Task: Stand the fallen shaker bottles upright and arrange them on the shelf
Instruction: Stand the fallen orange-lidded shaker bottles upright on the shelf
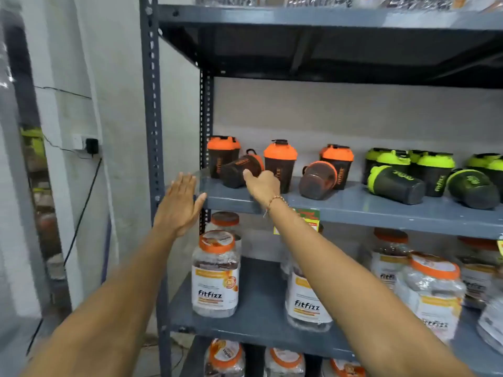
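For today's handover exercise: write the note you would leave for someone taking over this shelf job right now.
Right hand: reaching onto the shelf, at a fallen orange shaker; grip not yet clearly closed.
Left hand: open, empty, by the shelf's left corner.
Upright: three orange shakers at the back, and a group of green ones.
Left to do: stand up the two fallen orange ones, the second further right, and two fallen green ones, then arrange the shakers.
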`<control>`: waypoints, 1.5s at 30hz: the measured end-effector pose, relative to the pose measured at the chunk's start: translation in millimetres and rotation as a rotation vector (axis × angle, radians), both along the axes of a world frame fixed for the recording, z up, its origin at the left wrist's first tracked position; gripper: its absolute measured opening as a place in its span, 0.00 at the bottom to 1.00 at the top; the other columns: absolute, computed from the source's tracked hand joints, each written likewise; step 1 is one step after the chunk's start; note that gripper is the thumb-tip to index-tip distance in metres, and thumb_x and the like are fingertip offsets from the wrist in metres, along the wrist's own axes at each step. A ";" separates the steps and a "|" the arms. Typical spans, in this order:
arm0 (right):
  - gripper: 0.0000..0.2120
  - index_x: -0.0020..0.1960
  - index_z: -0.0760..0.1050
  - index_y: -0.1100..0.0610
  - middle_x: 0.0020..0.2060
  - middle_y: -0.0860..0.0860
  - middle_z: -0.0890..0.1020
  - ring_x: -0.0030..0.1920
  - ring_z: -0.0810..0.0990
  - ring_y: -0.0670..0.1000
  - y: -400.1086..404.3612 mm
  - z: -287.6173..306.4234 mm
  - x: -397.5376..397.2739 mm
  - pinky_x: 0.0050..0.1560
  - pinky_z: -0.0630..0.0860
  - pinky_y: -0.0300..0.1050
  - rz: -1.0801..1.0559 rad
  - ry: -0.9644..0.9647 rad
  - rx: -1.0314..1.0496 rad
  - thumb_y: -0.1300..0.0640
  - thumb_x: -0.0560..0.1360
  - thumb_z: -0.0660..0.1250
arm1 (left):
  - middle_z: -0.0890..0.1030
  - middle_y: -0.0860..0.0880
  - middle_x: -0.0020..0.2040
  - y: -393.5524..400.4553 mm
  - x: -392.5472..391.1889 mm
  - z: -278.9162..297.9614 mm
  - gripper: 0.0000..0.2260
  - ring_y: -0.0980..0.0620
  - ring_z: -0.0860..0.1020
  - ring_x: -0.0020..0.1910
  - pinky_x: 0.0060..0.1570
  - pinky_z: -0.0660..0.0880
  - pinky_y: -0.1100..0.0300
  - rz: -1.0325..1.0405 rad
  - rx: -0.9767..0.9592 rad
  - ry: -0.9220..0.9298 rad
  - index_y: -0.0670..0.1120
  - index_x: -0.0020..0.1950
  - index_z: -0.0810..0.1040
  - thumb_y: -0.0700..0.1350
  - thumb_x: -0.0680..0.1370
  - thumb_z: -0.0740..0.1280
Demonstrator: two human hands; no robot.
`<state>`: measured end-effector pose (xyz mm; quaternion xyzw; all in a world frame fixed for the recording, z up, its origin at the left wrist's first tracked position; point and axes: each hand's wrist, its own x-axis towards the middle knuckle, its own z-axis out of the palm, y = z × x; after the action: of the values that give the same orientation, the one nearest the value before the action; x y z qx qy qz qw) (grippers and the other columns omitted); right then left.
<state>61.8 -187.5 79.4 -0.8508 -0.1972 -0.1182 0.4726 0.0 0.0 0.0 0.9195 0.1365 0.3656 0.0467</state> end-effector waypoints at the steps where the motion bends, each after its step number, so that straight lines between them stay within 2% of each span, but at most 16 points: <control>1: 0.25 0.59 0.76 0.69 0.59 0.64 0.80 0.61 0.77 0.63 8.7 0.9 3.3 0.59 0.73 0.49 0.011 0.082 0.039 0.46 0.78 0.61 | 0.61 0.41 0.76 5.5 0.7 -2.7 0.28 0.45 0.55 0.77 0.76 0.51 0.51 -0.001 0.016 -0.025 0.41 0.76 0.58 0.56 0.82 0.50; 6: 0.37 0.69 0.70 0.66 0.68 0.62 0.73 0.67 0.72 0.62 37.6 8.7 16.0 0.69 0.68 0.52 -0.032 0.266 0.015 0.36 0.75 0.59 | 0.75 0.41 0.64 22.2 3.4 -16.3 0.23 0.42 0.71 0.65 0.70 0.63 0.48 -0.069 0.078 -0.154 0.39 0.68 0.70 0.53 0.80 0.56; 9: 0.43 0.73 0.65 0.63 0.72 0.60 0.67 0.71 0.68 0.60 49.1 15.2 27.8 0.72 0.64 0.52 -0.054 0.351 0.041 0.31 0.71 0.60 | 0.77 0.42 0.57 24.8 4.8 -21.0 0.22 0.43 0.73 0.58 0.66 0.68 0.46 -0.086 0.081 -0.214 0.40 0.62 0.73 0.54 0.80 0.53; 12: 0.46 0.75 0.60 0.62 0.75 0.59 0.62 0.73 0.63 0.60 61.3 18.2 37.3 0.74 0.61 0.54 -0.031 0.420 0.103 0.31 0.69 0.62 | 0.77 0.42 0.55 24.9 9.9 -26.3 0.21 0.43 0.73 0.57 0.64 0.69 0.46 -0.085 0.072 -0.265 0.40 0.60 0.74 0.53 0.79 0.53; 15: 0.45 0.76 0.59 0.59 0.75 0.59 0.62 0.74 0.62 0.61 69.6 17.9 43.1 0.74 0.60 0.56 -0.036 0.434 0.076 0.32 0.69 0.64 | 0.77 0.42 0.56 26.8 13.8 -29.3 0.21 0.43 0.73 0.58 0.64 0.68 0.47 -0.085 0.062 -0.279 0.41 0.60 0.74 0.54 0.79 0.52; 21: 0.37 0.71 0.68 0.59 0.70 0.58 0.69 0.69 0.69 0.60 74.6 13.7 42.3 0.70 0.66 0.53 -0.133 0.373 0.086 0.34 0.72 0.60 | 0.77 0.43 0.56 32.9 20.3 -33.3 0.21 0.44 0.73 0.58 0.66 0.66 0.49 -0.090 0.072 -0.287 0.41 0.60 0.74 0.55 0.79 0.52; 29: 0.32 0.68 0.71 0.59 0.65 0.59 0.76 0.64 0.74 0.62 74.8 13.0 27.6 0.66 0.71 0.55 -0.133 0.272 0.090 0.37 0.74 0.58 | 0.77 0.43 0.55 30.8 20.7 -35.2 0.20 0.44 0.72 0.57 0.65 0.67 0.47 -0.096 0.057 -0.329 0.41 0.60 0.73 0.54 0.79 0.53; 32: 0.31 0.66 0.72 0.60 0.63 0.58 0.78 0.62 0.76 0.61 78.4 9.9 25.4 0.64 0.72 0.53 -0.125 0.232 0.072 0.37 0.74 0.58 | 0.77 0.43 0.56 30.9 19.3 -34.6 0.21 0.44 0.73 0.58 0.67 0.66 0.48 -0.106 0.052 -0.319 0.41 0.60 0.73 0.55 0.79 0.52; 35: 0.33 0.65 0.72 0.60 0.61 0.57 0.78 0.60 0.77 0.60 81.5 1.3 21.7 0.61 0.74 0.51 -0.168 0.181 0.063 0.36 0.72 0.60 | 0.77 0.43 0.56 31.3 18.9 -34.8 0.22 0.44 0.73 0.58 0.67 0.66 0.49 -0.111 0.048 -0.316 0.41 0.61 0.73 0.55 0.79 0.52; 39: 0.39 0.68 0.65 0.63 0.61 0.57 0.75 0.60 0.76 0.60 81.7 -0.9 15.9 0.58 0.76 0.52 -0.154 0.127 0.061 0.35 0.69 0.64 | 0.77 0.43 0.57 31.5 18.8 -34.0 0.23 0.44 0.73 0.59 0.68 0.64 0.50 -0.108 0.045 -0.287 0.42 0.61 0.73 0.56 0.79 0.51; 42: 0.38 0.70 0.65 0.62 0.65 0.57 0.72 0.63 0.74 0.60 75.8 8.6 17.2 0.59 0.77 0.52 0.010 0.222 0.075 0.38 0.70 0.65 | 0.77 0.43 0.57 31.0 17.3 -33.4 0.23 0.44 0.73 0.60 0.69 0.64 0.50 -0.117 0.044 -0.286 0.41 0.62 0.73 0.56 0.79 0.51; 43: 0.34 0.69 0.67 0.61 0.65 0.56 0.71 0.64 0.74 0.59 71.7 12.1 17.3 0.56 0.79 0.49 0.081 0.284 0.103 0.40 0.72 0.65 | 0.77 0.43 0.57 30.6 16.3 -32.9 0.23 0.44 0.73 0.60 0.69 0.64 0.49 -0.118 0.043 -0.286 0.41 0.62 0.73 0.56 0.79 0.51; 45: 0.25 0.61 0.70 0.59 0.60 0.55 0.73 0.60 0.75 0.57 59.9 17.7 18.2 0.41 0.80 0.43 0.171 0.445 0.219 0.43 0.72 0.68 | 0.77 0.43 0.57 29.9 14.5 -31.8 0.22 0.44 0.74 0.59 0.69 0.64 0.49 -0.119 0.050 -0.281 0.41 0.62 0.73 0.55 0.79 0.52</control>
<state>80.1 -127.6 97.1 -0.7799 -0.1456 0.0916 0.6018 14.5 29.9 -31.8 0.8667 0.0649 0.4904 0.0641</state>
